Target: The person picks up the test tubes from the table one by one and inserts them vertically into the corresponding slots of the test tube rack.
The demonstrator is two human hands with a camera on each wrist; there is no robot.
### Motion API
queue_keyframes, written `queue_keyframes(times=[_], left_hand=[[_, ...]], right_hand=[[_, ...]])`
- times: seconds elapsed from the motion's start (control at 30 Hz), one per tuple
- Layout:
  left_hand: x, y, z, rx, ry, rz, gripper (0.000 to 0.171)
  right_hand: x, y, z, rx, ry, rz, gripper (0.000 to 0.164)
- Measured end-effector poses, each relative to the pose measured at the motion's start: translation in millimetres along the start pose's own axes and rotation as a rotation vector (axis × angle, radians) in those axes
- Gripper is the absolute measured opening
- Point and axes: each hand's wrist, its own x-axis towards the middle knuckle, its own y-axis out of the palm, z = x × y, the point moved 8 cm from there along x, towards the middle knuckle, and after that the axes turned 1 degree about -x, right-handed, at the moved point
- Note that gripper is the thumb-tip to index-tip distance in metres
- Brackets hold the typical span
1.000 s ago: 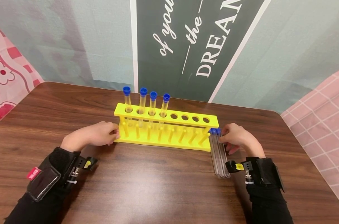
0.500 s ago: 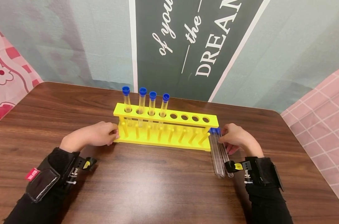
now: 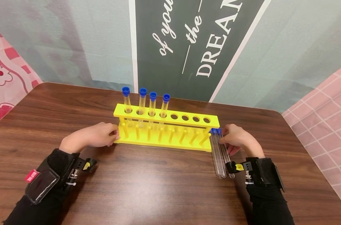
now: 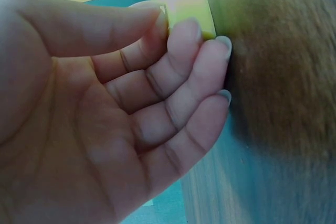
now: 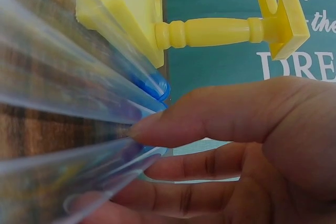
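Note:
At the left end of the yellow test tube rack (image 3: 165, 142), my left hand (image 3: 101, 134) pinches the edge of the base between thumb and fingers. The left wrist view shows the rack's corner (image 4: 191, 14) at the fingertips, the other fingers curled. My right hand (image 3: 238, 136) grips a clear test tube (image 3: 226, 156) with a blue cap near its capped end. Its thumb (image 5: 157, 127) lies on the tube, and fingers show on the other side. Two more capped tubes (image 3: 218, 159) lie just left of it, close to the rack's right end.
Several blue-capped tubes (image 3: 142, 101) stand in the rack's left holes; the right holes (image 3: 185, 117) hold none. A brown wooden table (image 3: 148, 187) lies beneath. Behind it hangs a cloth (image 3: 103, 47) with printed lettering, with pink sheets at both sides.
The right-hand tube has swung slightly right at its lower end, opening a gap from the other two. Both hands and the rack stay nearly in place.

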Motion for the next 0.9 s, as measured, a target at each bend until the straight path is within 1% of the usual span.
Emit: queue_keyframes(times=[0.33, 0.5, 0.67, 0.9], left_hand=[[0.1, 0.5, 0.8, -0.005, -0.003, -0.003, 0.014], [0.3, 0.5, 1.0, 0.001, -0.001, -0.004, 0.014], [0.6, 0.5, 0.9, 0.004, -0.003, -0.005, 0.014], [0.8, 0.2, 0.7, 0.003, 0.000, -0.003, 0.014]], right_hand=[[0, 1, -1, 0.000, 0.006, 0.001, 0.049], [-1, 0, -1, -0.011, 0.003, -0.003, 0.049], [-3, -3, 1, -0.028, -0.007, -0.008, 0.048], [-10, -10, 5, -0.017, -0.041, -0.018, 0.046]])
